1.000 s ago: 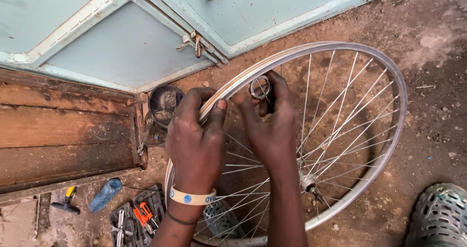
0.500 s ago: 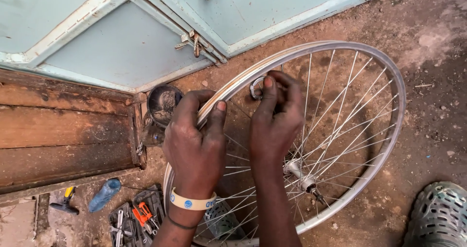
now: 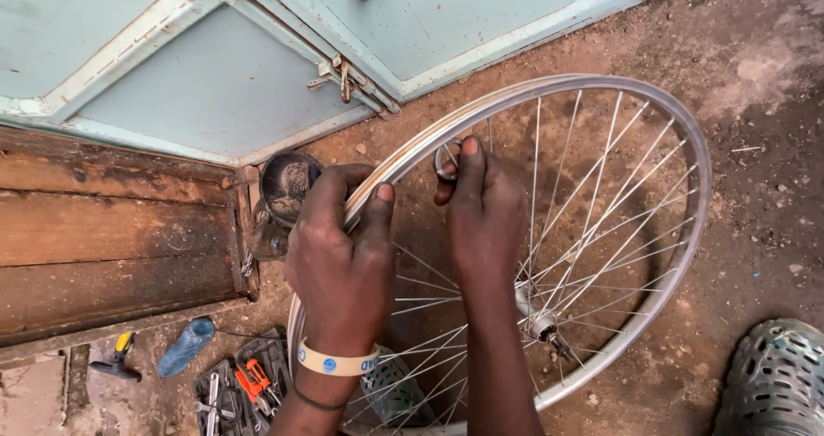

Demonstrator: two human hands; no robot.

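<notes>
The bicycle wheel (image 3: 549, 256) stands tilted on the dirt floor (image 3: 755, 75), just in front of the pale blue door (image 3: 215, 84), and everything else here is placed from it. The left hand (image 3: 339, 260) is closed around the near-left stretch of the wheel's rim, thumb over the top edge, bracing it. The right hand (image 3: 485, 217) sits just inside the rim at the top, its fingers pinched on a small round metal tool (image 3: 446, 160) set where a spoke meets the rim; it looks like a spoke wrench, though it is too small and too covered to be sure.

The step in hand seems to be adjusting a spoke at the rim. The next move calls for a small, controlled twist of the tool while the left hand keeps the wheel from rolling or tipping.

The hub (image 3: 539, 320) lies toward the wheel's lower middle, partly behind the right forearm. Left of the wheel, a dark round tin (image 3: 287, 183) rests by the edge of a worn wooden board (image 3: 112, 230). Below and left of the wheel lie loose hand tools (image 3: 245, 384), a blue bottle (image 3: 184, 346) and a small yellow-handled tool (image 3: 118, 359). A grey perforated shoe (image 3: 777, 380) shows at the wheel's lower right, cut off by the frame.

The wheel's bottom arc is out of view, and the spoke end under the fingers is hidden.
</notes>
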